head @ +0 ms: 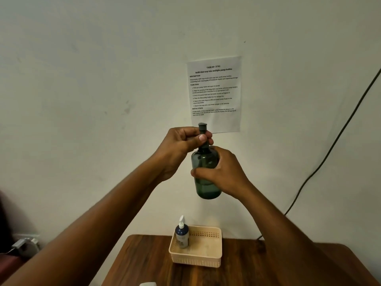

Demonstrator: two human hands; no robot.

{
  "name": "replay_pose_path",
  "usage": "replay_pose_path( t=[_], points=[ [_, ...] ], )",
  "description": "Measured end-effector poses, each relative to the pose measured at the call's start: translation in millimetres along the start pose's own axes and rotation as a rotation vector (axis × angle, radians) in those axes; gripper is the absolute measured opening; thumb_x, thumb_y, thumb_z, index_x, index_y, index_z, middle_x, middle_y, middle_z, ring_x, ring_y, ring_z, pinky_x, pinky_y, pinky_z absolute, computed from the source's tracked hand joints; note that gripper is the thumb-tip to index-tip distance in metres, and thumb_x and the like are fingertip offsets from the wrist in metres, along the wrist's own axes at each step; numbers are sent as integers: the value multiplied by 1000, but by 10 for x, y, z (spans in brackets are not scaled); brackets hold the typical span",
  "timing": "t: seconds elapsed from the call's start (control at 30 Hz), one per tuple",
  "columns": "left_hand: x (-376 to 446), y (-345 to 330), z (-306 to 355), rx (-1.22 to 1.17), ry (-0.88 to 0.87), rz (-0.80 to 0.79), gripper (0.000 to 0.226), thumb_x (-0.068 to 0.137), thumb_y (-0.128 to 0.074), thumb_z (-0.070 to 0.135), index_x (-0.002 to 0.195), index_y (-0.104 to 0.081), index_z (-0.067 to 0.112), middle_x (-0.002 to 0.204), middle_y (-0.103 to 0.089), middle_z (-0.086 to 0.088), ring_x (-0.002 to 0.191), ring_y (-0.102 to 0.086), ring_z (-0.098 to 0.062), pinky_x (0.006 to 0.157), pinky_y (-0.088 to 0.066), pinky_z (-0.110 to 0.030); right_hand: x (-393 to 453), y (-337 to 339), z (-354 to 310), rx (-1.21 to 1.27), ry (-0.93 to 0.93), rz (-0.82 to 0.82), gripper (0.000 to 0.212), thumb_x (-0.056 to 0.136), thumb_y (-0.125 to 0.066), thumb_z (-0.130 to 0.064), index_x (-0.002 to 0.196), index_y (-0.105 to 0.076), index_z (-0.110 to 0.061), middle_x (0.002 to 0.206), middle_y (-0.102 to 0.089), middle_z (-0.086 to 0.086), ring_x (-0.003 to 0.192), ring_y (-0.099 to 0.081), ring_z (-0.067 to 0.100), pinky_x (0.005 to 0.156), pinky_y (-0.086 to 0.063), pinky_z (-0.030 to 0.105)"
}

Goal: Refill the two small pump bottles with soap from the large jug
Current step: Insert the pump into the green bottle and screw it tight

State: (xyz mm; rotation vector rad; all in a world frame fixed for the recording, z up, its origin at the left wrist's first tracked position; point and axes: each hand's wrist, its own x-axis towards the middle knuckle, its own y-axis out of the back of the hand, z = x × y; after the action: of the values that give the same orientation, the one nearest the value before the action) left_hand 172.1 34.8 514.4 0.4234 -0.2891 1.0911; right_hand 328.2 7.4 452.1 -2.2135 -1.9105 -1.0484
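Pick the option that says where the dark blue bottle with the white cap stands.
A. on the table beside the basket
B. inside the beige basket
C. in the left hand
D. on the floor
B: the dark blue bottle stands upright in the left corner of the beige basket.

Both forearms were bare from the lower edge of the view up to the wrists, with no sleeve, cuff, watch, band or glove on either of them. The left hand (181, 147) wore no ring on the fingers that showed, and its thumbnail was short, pale and unpainted. The right hand (224, 174) was likewise without any ring or covering on the side that faced the camera; its fingers were mostly hidden from view, so whatever they might have carried could not be told.
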Motion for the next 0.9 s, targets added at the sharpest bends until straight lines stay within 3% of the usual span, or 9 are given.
replay_pose_path(
  t=[0.1,0.17,0.3,0.4,0.47,0.6,0.77,0.83,0.9],
  points=[
    [1,51,45,-40,54,-111,20,103,-55,7,113,-71,9,104,-76,-8,106,-72,-20,103,-49,-39,-3,20,-12,20,20,-5,47,61,-83,-48,100,-58,-42,96,-65,-21,88,-64,5,67,-51,16],
    [-2,71,51,-44,82,-150,22,106,-51,9,116,-70,12,110,-75,-9,111,-70,-22,104,-45,-43,-10,25,-11,10,17,1,46,62,-84,-47,98,-56,-45,96,-63,-24,87,-63,3,66,-48,12],
    [13,37,93,-3,85,-151,26,108,-48,17,118,-72,14,115,-75,-5,117,-69,-21,103,-49,-38,-1,-6,-17,14,1,42,52,65,-85,-44,108,-55,-41,96,-61,-26,86,-62,2,63,-44,8],
    [45,-22,124,47,37,-64,21,98,-63,27,109,-76,15,94,-76,8,95,-72,-8,86,-57,-24,16,-22,-55,20,12,55,51,66,-84,-46,106,-53,-42,96,-59,-28,85,-61,1,62,-42,6],
    [65,-24,115,57,-1,-34,16,97,-67,17,109,-76,12,88,-76,8,88,-72,-6,79,-56,-18,15,-19,-71,12,13,59,48,64,-82,-49,101,-52,-46,95,-57,-30,85,-61,0,62,-41,5],
    [53,41,155,30,3,-141,26,101,-59,4,123,-72,7,102,-76,-3,103,-71,-12,91,-54,-21,-2,13,-66,23,15,40,46,59,-81,-54,95,-53,-49,95,-58,-31,84,-60,-3,54,-42,2],
    [44,26,163,2,46,-168,30,107,-47,4,131,-65,4,122,-74,-14,118,-69,-22,102,-54,-34,25,33,-53,39,-5,55,44,60,-81,-50,95,-54,-46,94,-62,-25,84,-62,2,60,-43,7],
    [46,-11,197,47,40,-110,27,106,-54,14,127,-70,9,120,-75,-8,113,-69,-16,99,-54,-34,46,38,-72,27,0,61,46,59,-79,-53,97,-55,-44,94,-61,-26,84,-62,1,60,-43,8],
    [48,-56,216,39,-19,29,25,95,-71,17,119,-75,11,102,-78,-1,96,-73,-10,84,-58,-25,49,22,-98,13,11,48,51,62,-81,-51,104,-52,-43,95,-58,-30,84,-61,1,57,-41,5]
  ],
)
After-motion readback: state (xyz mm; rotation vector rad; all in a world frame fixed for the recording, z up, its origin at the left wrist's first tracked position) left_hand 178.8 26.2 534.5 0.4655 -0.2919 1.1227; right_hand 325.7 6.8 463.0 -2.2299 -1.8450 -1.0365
